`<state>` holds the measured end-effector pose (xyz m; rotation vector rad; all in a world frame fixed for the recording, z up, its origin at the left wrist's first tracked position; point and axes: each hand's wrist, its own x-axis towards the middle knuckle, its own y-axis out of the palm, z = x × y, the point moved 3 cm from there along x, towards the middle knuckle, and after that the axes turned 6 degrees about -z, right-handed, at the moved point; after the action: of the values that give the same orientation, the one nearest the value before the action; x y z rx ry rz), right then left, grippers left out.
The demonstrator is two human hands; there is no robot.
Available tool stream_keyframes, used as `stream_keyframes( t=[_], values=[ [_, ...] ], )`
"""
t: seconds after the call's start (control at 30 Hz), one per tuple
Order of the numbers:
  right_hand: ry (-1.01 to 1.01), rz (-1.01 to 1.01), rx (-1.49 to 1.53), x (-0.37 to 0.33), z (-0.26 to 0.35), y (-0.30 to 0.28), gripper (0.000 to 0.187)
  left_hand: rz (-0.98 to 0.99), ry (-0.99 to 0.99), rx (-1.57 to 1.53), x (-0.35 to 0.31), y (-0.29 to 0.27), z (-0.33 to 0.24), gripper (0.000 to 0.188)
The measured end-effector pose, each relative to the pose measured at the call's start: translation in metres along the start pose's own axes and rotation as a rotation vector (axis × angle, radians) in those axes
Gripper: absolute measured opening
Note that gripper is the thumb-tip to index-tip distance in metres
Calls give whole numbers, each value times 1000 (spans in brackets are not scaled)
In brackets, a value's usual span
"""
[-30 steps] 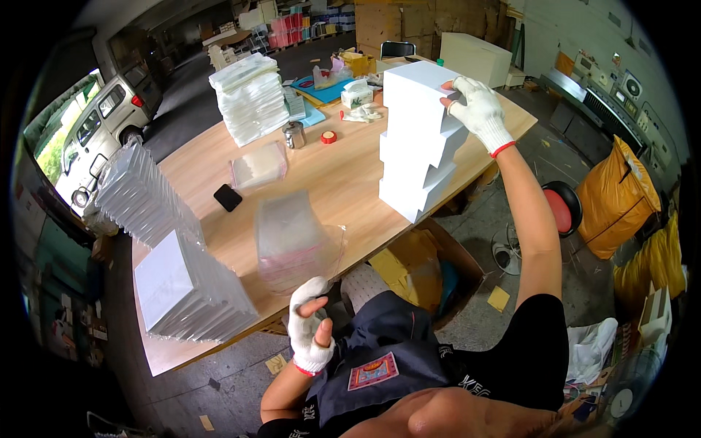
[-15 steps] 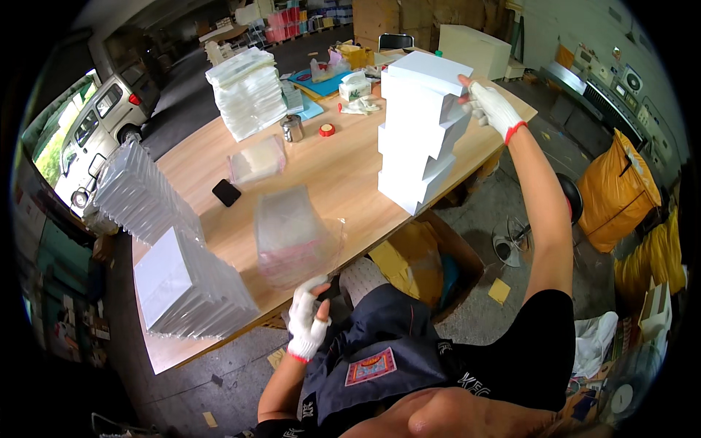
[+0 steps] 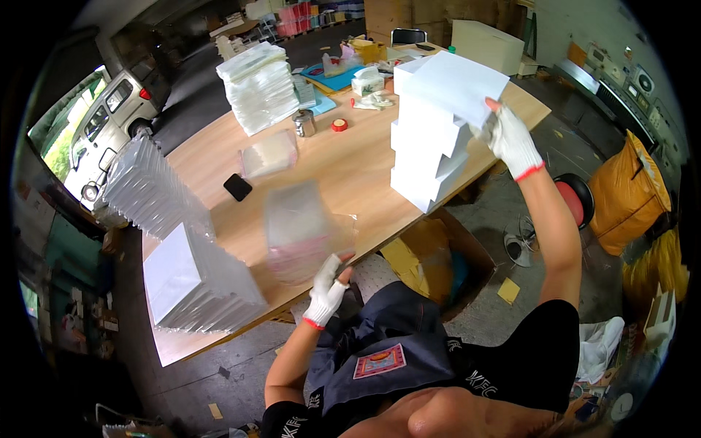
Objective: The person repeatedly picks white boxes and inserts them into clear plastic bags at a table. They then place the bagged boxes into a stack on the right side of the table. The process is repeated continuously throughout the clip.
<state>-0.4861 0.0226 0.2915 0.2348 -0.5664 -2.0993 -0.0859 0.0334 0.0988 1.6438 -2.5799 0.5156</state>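
My right hand (image 3: 512,140), in a white fingertip-less glove with red trim, grips the near right corner of a white paper sheaf (image 3: 456,79). That sheaf lies tilted over the top of a tall stack of white paper (image 3: 422,142), whose bundles sit at staggered angles. Down at the table's near edge is my left hand (image 3: 326,293), in a matching glove. Its thumb and fingers are apart, and nothing shows between them. Just beyond it lies a pile of clear plastic bags (image 3: 293,219) with a pinkish edge.
Plastic-wrapped white packs stand in a front stack (image 3: 175,274) and a back stack (image 3: 150,182) at left. On the wooden table (image 3: 350,171) are a black phone (image 3: 237,187), a metal tin (image 3: 304,123) and another wrapped pile (image 3: 259,84). Below stands an open carton (image 3: 467,252).
My right hand has taken hold of the top sheaf's corner and shifted it right and toward me. My left hand has risen slightly at the table edge. The whole view has shifted a little.
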Motion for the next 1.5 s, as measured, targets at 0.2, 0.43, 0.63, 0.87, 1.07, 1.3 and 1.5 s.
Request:
stream_keyframes(
  t=[0.2,0.43,0.63,0.87,1.07,1.3,1.5],
  values=[
    [-246,533,-502,-110,-61,36,44,14,-81,-905,50,12,-20,80],
    [-162,933,-1251,-183,-153,70,37,-262,-540,-1026,-23,19,68,66],
    [716,1107,-448,-194,-223,86,37,-122,-560,-1252,-66,36,98,76],
    [723,1041,-189,-202,-249,92,39,7,-710,-1454,-83,57,138,44],
    [629,747,-290,-107,-230,-28,39,98,-568,-1944,-80,51,114,17],
    [34,626,-1909,-83,-245,-88,40,-362,-804,-1316,-88,33,138,63],
    [387,1053,-1198,-138,-252,36,55,-480,-621,-502,-41,16,100,51]
  ],
)
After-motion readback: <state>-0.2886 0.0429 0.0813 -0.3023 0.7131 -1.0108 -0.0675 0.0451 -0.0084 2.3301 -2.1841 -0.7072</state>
